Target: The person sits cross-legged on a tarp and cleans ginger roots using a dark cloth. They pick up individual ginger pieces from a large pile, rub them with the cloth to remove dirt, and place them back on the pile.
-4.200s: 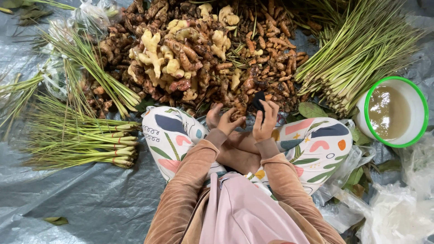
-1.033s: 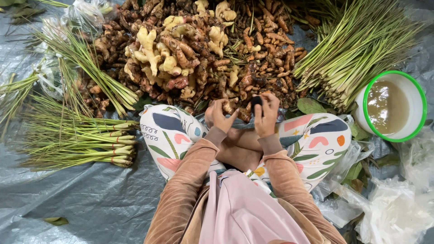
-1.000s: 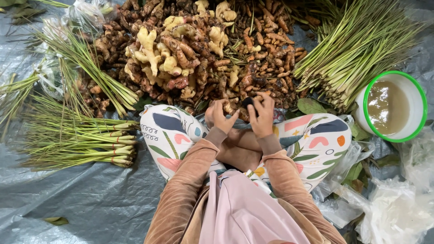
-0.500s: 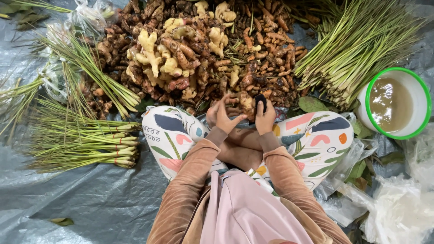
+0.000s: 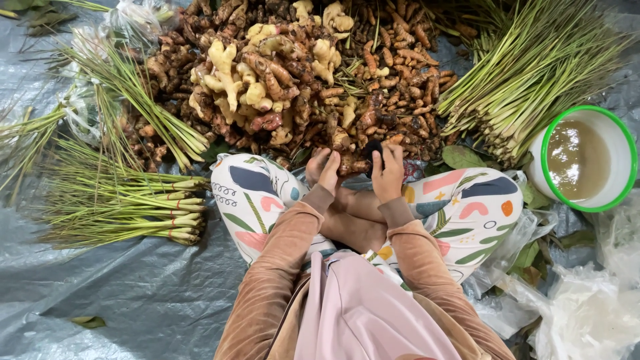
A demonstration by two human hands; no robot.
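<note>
The left hand (image 5: 327, 170) has its fingers curled round a knobbly brown root (image 5: 350, 163), gripping its left end. The right hand (image 5: 388, 175) pinches a small dark object (image 5: 373, 148) against the root's right end; what it is cannot be told. The root lies crosswise between both hands, just before the heap of roots (image 5: 300, 73), above the patterned trousers (image 5: 253, 193).

Both hands (image 5: 357, 170) lower — seemingly closer together
</note>
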